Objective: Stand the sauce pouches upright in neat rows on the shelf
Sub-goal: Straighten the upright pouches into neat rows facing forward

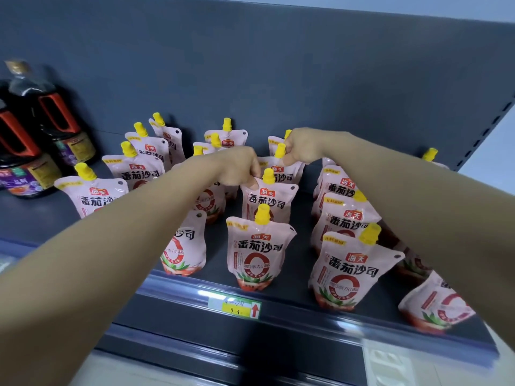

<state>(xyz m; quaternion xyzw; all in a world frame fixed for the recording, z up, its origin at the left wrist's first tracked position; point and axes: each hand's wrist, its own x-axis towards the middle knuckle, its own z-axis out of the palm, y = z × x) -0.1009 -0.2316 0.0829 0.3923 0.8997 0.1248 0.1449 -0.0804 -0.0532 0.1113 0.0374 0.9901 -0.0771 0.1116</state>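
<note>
Several pink tomato sauce pouches with yellow caps stand upright in rows on the dark shelf point(292, 299). My left hand point(237, 168) pinches the top left corner of a middle-row pouch point(267, 201). My right hand point(303, 144) grips the top of the pouch behind it point(281, 169), just beside its yellow cap. In front of those stands another pouch point(257, 252), near the shelf's front edge. My forearms hide parts of the pouches in the left and right rows.
Two dark sauce bottles point(36, 126) with red handles stand at the shelf's left. A green and yellow price tag point(237, 306) sits on the front rail. At the far right a pouch point(434, 305) leans near the front edge. The grey back panel rises behind.
</note>
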